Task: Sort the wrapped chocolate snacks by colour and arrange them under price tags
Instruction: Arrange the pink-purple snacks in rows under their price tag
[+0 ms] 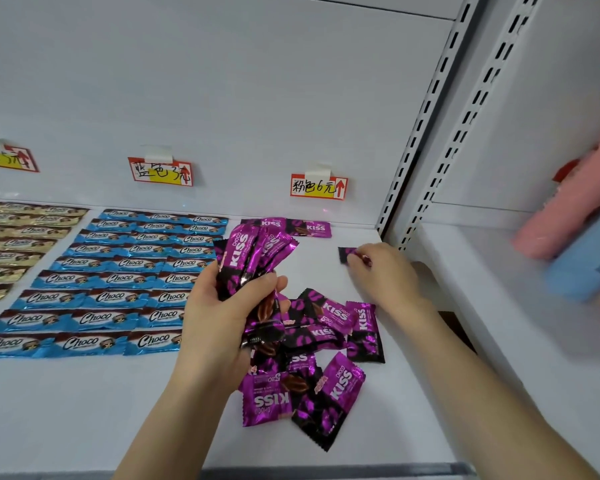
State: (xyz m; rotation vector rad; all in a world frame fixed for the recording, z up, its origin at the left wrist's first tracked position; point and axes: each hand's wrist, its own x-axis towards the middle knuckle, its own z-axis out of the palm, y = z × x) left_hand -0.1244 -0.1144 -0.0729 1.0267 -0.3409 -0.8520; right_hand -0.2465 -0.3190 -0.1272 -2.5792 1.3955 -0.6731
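Observation:
My left hand (222,306) grips a bunch of purple Kiss snacks (250,258), held upright above the shelf. My right hand (381,271) pinches one purple Kiss snack (345,253) against the shelf, to the right under the pink price tag (318,187). Two purple snacks (291,227) lie in a row at the back under that tag. A loose pile of purple snacks (326,341) lies in front of my hands. Blue Choco snacks (111,278) are laid in rows under the blue price tag (160,172). Gold snacks (18,237) lie in rows at far left under a third tag (7,157).
The white shelf (84,410) has a back wall and slotted uprights (430,133) on the right. In the neighbouring bay at right, blurred pink (568,209) and blue (589,258) things show at the frame edge.

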